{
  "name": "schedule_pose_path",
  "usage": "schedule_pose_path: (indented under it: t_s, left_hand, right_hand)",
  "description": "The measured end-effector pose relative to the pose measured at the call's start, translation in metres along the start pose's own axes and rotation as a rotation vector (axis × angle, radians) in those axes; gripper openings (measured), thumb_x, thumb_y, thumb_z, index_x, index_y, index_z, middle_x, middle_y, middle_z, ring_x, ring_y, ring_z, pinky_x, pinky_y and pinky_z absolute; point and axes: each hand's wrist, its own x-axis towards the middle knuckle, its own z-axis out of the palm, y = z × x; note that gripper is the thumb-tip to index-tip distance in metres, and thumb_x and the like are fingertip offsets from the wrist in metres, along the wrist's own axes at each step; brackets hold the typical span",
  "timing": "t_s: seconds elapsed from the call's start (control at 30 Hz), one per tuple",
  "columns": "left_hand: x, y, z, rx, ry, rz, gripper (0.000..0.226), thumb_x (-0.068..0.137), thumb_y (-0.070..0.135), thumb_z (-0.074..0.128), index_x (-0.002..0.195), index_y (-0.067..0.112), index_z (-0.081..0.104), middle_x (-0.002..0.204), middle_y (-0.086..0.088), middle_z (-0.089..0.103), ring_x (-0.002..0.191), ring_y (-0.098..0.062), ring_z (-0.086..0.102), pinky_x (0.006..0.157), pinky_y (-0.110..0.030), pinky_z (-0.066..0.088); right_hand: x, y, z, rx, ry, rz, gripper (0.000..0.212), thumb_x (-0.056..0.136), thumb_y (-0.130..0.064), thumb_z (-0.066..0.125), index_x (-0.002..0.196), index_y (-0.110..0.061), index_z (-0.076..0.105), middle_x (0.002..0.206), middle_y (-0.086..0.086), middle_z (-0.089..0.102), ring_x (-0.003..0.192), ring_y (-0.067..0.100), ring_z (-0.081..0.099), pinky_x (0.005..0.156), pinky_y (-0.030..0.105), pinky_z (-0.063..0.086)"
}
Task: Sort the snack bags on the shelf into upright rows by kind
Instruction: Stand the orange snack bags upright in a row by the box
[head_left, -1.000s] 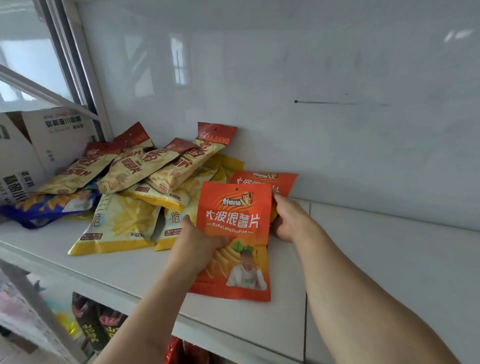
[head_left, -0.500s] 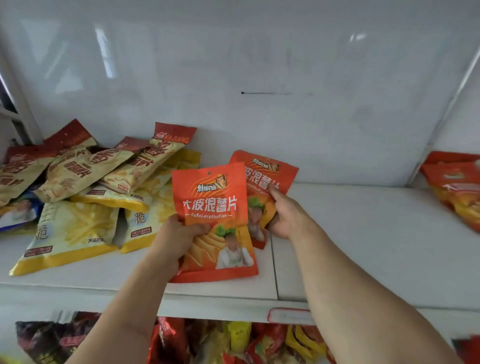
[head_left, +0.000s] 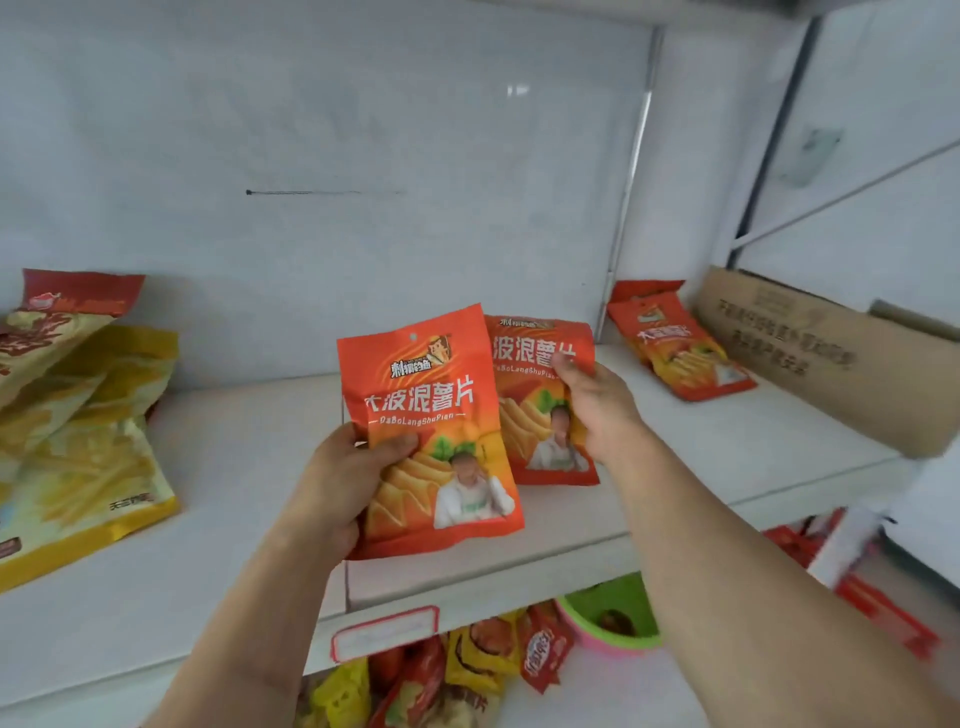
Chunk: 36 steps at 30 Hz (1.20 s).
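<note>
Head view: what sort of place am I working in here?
Probably a small shop or stockroom. A white shelf carries a price-label holder on its front edge, identical orange potato-chip bags lie in multiples, and a brown cardboard carton sits at the right.

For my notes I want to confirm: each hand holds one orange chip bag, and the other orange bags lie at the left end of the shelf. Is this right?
Not quite. The head view shows the left hand and right hand each holding one orange chip bag, but the other orange bags lie at the right end of the shelf, beside a cardboard box.
</note>
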Motion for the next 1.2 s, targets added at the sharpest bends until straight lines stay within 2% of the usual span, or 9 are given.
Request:
schedule_pose_path:
  t_s: [0.13, 0.37, 0.47, 0.57, 0.67, 0.87, 1.2]
  left_hand:
    - [0.006, -0.009, 0.072, -0.027, -0.041, 0.014, 0.029, 0.084, 0.010, 0.078, 0.109, 0.007, 0.064, 0.097, -0.014, 0.077, 0.082, -0.030, 0.076, 0.065, -0.035, 0.061]
    - [0.023, -0.036, 0.199, -0.017, -0.072, 0.029, 0.036, 0.083, 0.014, 0.079, 0.115, 0.005, 0.064, 0.101, -0.014, 0.077, 0.088, -0.034, 0.076, 0.084, -0.051, 0.060]
    - [0.030, -0.045, 0.249, -0.011, -0.058, 0.037, 0.035, 0.083, 0.016, 0.079, 0.114, 0.007, 0.065, 0.102, -0.014, 0.078, 0.087, -0.033, 0.076, 0.084, -0.051, 0.060]
    - [0.033, -0.052, 0.289, -0.015, -0.024, 0.037, 0.029, 0.085, 0.014, 0.077, 0.111, 0.008, 0.066, 0.096, -0.011, 0.079, 0.084, -0.031, 0.077, 0.078, -0.045, 0.061]
    - [0.039, -0.055, 0.320, -0.007, 0.003, 0.034, 0.027, 0.086, 0.014, 0.076, 0.110, 0.008, 0.066, 0.094, -0.010, 0.079, 0.082, -0.030, 0.077, 0.074, -0.042, 0.061]
    - [0.064, -0.058, 0.349, 0.017, 0.030, 0.011, 0.030, 0.085, 0.017, 0.078, 0.112, 0.010, 0.066, 0.099, -0.011, 0.079, 0.085, -0.032, 0.077, 0.083, -0.051, 0.060]
    - [0.095, -0.070, 0.373, 0.159, 0.044, -0.041, 0.029, 0.087, 0.021, 0.076, 0.112, 0.013, 0.067, 0.098, -0.009, 0.079, 0.088, -0.031, 0.077, 0.088, -0.054, 0.058]
  right_hand:
    - [0.012, -0.008, -0.078, -0.034, 0.091, -0.030, 0.024, 0.096, -0.037, 0.065, 0.097, -0.013, 0.061, 0.054, 0.004, 0.064, 0.029, 0.020, 0.045, 0.033, 0.023, 0.040]
    - [0.056, -0.022, -0.212, -0.044, 0.102, -0.041, 0.028, 0.097, -0.036, 0.064, 0.101, -0.009, 0.062, 0.062, 0.008, 0.068, 0.029, 0.019, 0.045, 0.033, 0.023, 0.038]
    - [0.076, -0.029, -0.259, -0.060, 0.095, -0.003, 0.028, 0.096, -0.036, 0.065, 0.100, -0.009, 0.064, 0.061, 0.007, 0.067, 0.032, 0.019, 0.045, 0.037, 0.025, 0.039]
    - [0.099, -0.035, -0.293, -0.104, 0.073, 0.037, 0.033, 0.094, -0.039, 0.067, 0.101, -0.007, 0.065, 0.067, 0.010, 0.070, 0.038, 0.020, 0.048, 0.041, 0.027, 0.043]
    - [0.123, -0.038, -0.313, -0.104, 0.049, 0.050, 0.028, 0.093, -0.039, 0.068, 0.098, -0.012, 0.066, 0.071, 0.009, 0.073, 0.041, 0.019, 0.054, 0.041, 0.026, 0.046]
    - [0.179, -0.036, -0.325, -0.122, -0.002, 0.064, 0.028, 0.093, -0.037, 0.068, 0.101, -0.010, 0.066, 0.073, 0.010, 0.074, 0.035, 0.017, 0.056, 0.036, 0.025, 0.044]
    - [0.242, -0.015, -0.324, -0.255, -0.039, 0.073, 0.024, 0.095, -0.028, 0.067, 0.085, -0.005, 0.065, 0.056, 0.010, 0.065, 0.028, 0.019, 0.043, 0.031, 0.020, 0.034]
